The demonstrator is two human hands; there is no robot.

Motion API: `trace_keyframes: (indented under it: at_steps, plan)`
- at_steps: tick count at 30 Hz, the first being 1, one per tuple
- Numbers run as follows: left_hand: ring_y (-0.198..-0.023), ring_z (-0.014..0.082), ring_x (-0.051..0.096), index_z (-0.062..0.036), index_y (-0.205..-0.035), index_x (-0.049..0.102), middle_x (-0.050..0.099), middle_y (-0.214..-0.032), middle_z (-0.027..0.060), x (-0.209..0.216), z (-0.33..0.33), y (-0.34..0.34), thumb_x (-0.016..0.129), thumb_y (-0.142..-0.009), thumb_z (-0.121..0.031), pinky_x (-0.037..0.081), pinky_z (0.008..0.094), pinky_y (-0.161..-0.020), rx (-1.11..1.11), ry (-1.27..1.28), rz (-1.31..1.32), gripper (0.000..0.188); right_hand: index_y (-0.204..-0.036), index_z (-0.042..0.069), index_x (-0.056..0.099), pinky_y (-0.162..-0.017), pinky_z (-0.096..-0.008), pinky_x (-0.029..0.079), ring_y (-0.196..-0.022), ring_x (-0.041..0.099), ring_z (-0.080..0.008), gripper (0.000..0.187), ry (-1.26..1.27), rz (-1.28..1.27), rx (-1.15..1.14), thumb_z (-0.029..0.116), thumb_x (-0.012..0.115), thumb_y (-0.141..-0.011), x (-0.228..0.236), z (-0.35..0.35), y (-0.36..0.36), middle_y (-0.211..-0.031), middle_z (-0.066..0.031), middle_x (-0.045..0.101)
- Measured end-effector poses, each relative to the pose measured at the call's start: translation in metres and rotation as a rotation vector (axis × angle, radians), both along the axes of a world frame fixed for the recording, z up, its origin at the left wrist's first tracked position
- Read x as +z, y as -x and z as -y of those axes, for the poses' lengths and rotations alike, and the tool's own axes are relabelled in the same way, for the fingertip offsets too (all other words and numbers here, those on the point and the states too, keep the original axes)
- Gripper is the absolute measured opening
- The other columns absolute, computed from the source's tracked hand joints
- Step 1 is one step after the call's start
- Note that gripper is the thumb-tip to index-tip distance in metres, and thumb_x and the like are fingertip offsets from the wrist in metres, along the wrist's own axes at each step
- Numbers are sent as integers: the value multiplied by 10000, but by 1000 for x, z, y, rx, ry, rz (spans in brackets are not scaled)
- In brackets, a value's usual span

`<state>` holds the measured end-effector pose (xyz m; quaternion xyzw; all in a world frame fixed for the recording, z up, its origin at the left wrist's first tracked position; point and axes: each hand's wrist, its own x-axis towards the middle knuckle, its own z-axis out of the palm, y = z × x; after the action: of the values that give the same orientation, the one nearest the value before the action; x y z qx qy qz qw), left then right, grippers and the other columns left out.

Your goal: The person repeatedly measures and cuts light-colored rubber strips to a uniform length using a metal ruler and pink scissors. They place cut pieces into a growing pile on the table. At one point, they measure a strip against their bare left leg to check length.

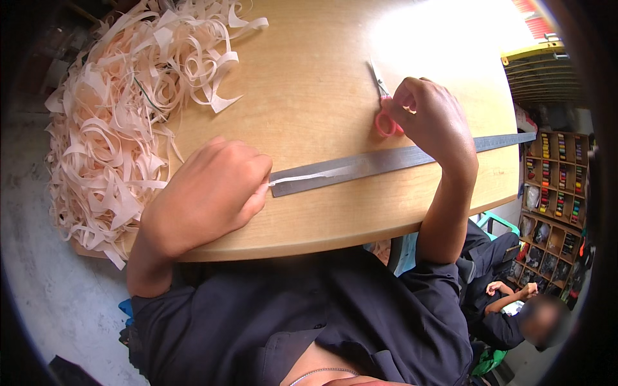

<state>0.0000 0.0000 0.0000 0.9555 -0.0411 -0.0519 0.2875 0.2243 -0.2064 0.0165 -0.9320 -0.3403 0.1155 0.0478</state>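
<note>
Tabletop (309, 83): left hand (209, 193) tight on white strip (309, 177), right hand (441, 122) curled by scissors (380, 125), hold unclear.

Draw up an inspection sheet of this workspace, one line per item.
Surface: light wood-grain table, its far side washed out by glare.
Work items: metal ruler lying across the table; white strip over its left end; scissors with pinkish-red handles beyond it.
Clutter: large tangled heap of pale strips at the left.
Left hand: pinches the white strip's end.
Right hand: fingers curled beside the scissors handles; contact cannot be told.
Cables: nothing seen.
Surroundings: compartmented wooden shelf and another person at the right.
</note>
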Motion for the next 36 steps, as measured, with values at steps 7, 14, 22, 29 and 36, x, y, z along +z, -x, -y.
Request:
trace_keyframes:
  at_steps: [7, 14, 22, 29, 36]
  plan:
    - [-865, 391, 635, -3, -845, 634, 660, -845, 184, 2, 1, -1, 671, -876, -96, 490, 471, -830, -25, -3, -23, 105, -921, 10, 785, -851, -405, 538, -925, 704, -298, 273, -4, 73, 26, 281, 770, -894, 6, 9, 0, -968, -172, 728]
    - [-829, 383, 631, -6, -821, 627, 648, -808, 177, -2, -2, 1, 680, -858, -93, 482, 461, -782, -8, 30, 34, 108, -775, 60, 800, -849, -415, 521, -940, 680, -309, 158, -139, 27, 161, 207, 785, -832, 4, 23, -1, -863, -157, 701]
    - [-832, 391, 629, -1, -824, 629, 648, -811, 186, -7, -5, 4, 683, -871, -109, 486, 465, -789, -9, 27, 40, 129, -897, -8, 769, -796, -373, 546, -893, 694, -254, 198, -123, -10, 107, 188, 789, -877, -5, 19, -14, -971, -131, 716]
    - [-875, 401, 642, 3, -859, 648, 664, -836, 194, -7, -8, 1, 689, -888, -128, 498, 479, -820, -43, -9, -37, 140, -1210, -116, 678, -719, -318, 617, -943, 732, -206, 368, -983, -956, 264, 209, 631, -1045, -2, 2, 17, -1154, -189, 730]
    - [-894, 405, 641, 5, -869, 646, 670, -869, 195, -12, -5, 7, 680, -903, -130, 501, 484, -828, -1, 16, 50, 144, -1031, -82, 686, -732, -297, 607, -863, 758, -238, 403, -599, -1639, -173, 297, 789, -941, 3, 41, 107, -1126, -290, 720]
